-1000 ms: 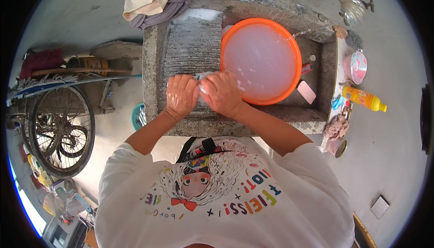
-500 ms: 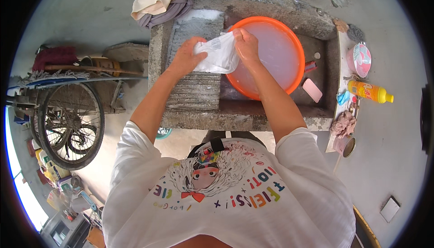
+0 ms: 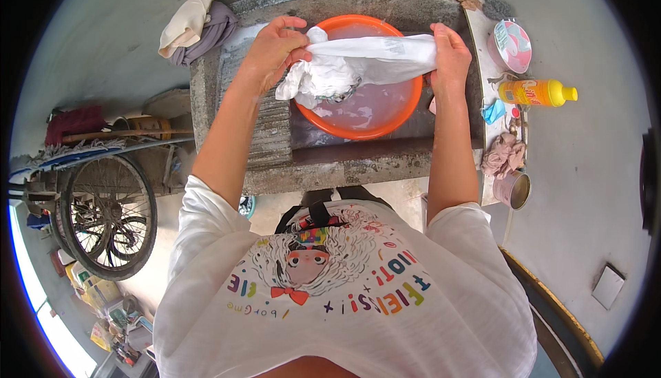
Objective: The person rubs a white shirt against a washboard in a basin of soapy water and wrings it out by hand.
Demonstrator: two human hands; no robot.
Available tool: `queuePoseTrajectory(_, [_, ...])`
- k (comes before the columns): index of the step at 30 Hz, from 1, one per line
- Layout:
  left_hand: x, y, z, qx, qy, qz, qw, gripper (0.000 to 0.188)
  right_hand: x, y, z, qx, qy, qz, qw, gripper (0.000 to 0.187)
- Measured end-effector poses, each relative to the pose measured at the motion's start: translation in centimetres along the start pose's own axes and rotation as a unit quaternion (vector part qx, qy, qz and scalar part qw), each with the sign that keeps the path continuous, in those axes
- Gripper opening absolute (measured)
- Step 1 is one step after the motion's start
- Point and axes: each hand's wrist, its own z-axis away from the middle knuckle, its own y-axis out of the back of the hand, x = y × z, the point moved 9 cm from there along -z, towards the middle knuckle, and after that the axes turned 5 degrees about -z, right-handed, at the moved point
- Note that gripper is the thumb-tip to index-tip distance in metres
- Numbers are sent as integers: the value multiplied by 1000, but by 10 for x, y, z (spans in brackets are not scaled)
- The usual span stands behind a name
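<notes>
A wet white cloth garment (image 3: 389, 61) is stretched sideways between my two hands, its left part bunched and hanging in folds. My left hand (image 3: 274, 51) is closed on the bunched end, fingers pointing right. My right hand (image 3: 451, 60) grips the far right end of the taut part. Below the cloth stands an orange basin (image 3: 358, 133) with cloudy, sudsy water; the fabric hides part of its rim and water. Left of the basin, under my left forearm, lies a ridged concrete washboard (image 3: 270, 133).
A concrete sink (image 3: 358, 161) surrounds the basin. On its right ledge are a pink bowl (image 3: 511, 47), a yellow bottle (image 3: 537, 93), a dusty-pink cloth (image 3: 504, 155) and a tin can (image 3: 513, 189). Folded cream and grey cloths (image 3: 189, 27) lie at the back left. A bicycle wheel (image 3: 109, 214) stands left.
My hands have moved apart, the right one going right, pulling the white garment out long over the basin. The whole view has shifted, moving the sink up and left in the picture.
</notes>
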Motion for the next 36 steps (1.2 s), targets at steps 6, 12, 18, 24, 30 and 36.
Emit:
queuePoseTrajectory(6, [-108, -26, -29, 50, -157, -432, 886, 47, 111, 27, 8, -138, -24, 321, 937, 35])
queuePoseTrajectory(12, [-195, -96, -15, -7, -14, -686, 728, 64, 196, -9, 49, -236, 28, 570, 787, 80])
queuePoseTrajectory(18, [-277, -75, -44, -198, 128, -642, 730, 41, 298, 15, 44, -288, -150, 597, 734, 70])
queuePoseTrajectory(24, [-227, -51, -50, -44, -66, -626, 776, 28, 279, 56, 27, -233, -256, 347, 872, 53])
queuePoseTrajectory(30, [-171, -4, -28, -11, 31, -575, 817, 44, 141, -26, 42, -265, -358, 108, 889, 30])
queuePoseTrajectory(36, [-112, -65, -8, -36, -76, -487, 870, 99, 2, -113, 64, -351, -229, 89, 904, 24])
